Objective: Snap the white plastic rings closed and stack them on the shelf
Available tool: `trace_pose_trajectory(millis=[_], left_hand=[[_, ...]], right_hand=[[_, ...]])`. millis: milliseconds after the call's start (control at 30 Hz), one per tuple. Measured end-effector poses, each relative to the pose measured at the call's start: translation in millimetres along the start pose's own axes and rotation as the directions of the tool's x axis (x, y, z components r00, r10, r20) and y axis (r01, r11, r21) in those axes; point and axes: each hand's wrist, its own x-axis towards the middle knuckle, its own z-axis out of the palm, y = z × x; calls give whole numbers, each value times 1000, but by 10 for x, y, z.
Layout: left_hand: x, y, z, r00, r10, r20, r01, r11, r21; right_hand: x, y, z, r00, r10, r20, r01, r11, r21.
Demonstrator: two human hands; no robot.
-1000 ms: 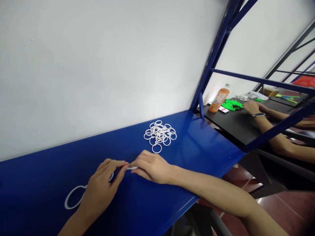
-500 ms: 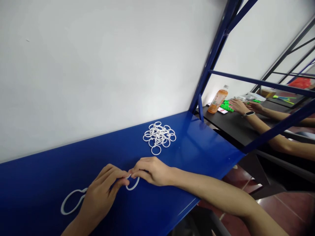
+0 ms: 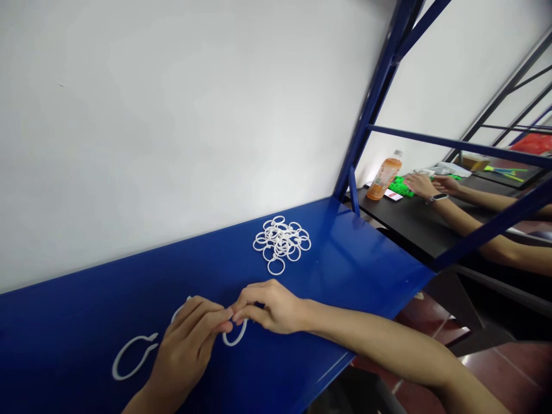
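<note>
My left hand (image 3: 190,339) and my right hand (image 3: 271,307) meet above the blue tabletop, both pinching one white curtain ring (image 3: 235,343). The ring's lower curve hangs below the fingers; its upper part is hidden by them. Left of my left hand lies an open white ring (image 3: 115,368), its two ends apart. The edge of another white ring (image 3: 174,315) shows behind the back of my left hand, most of it covered. Farther back, a loose pile of white rings (image 3: 282,241) rests on the table.
The blue table (image 3: 345,247) meets a white wall (image 3: 172,115) at the back. A blue metal frame (image 3: 366,121) rises on the right. Beyond it, another person's hands (image 3: 422,185) work over a black table (image 3: 414,221) with green pieces (image 3: 401,185) and an orange drink bottle (image 3: 385,175).
The view has shifted slightly. My hands keep their pinch on the ring, with the fingers a little closer together. Part of a ring behind my left hand has come into sight.
</note>
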Motion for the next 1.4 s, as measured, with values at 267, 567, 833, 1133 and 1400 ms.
trace_pose_trajectory(millis=[267, 567, 833, 1133, 1400], left_hand=[[-11, 79, 68, 999, 46, -14, -46, 999, 6], [-28, -55, -21, 994, -113, -12, 113, 994, 5], [-107, -138, -58, 907, -421, -13, 418, 898, 140], [-115, -186, 10, 899, -437, 42, 431, 897, 101], [-128, -382, -132, 791, -585, 178, 540, 805, 246]], right_hand=[[-28, 10, -24, 994, -71, 87, 83, 986, -145], [19, -42, -30, 997, -73, -36, 64, 974, -216], [19, -83, -81, 995, -101, 14, 100, 937, -336], [-1, -17, -177, 982, -173, 79, 190, 920, -343], [-39, 212, -652, 989, -42, -145, -44, 841, -540]])
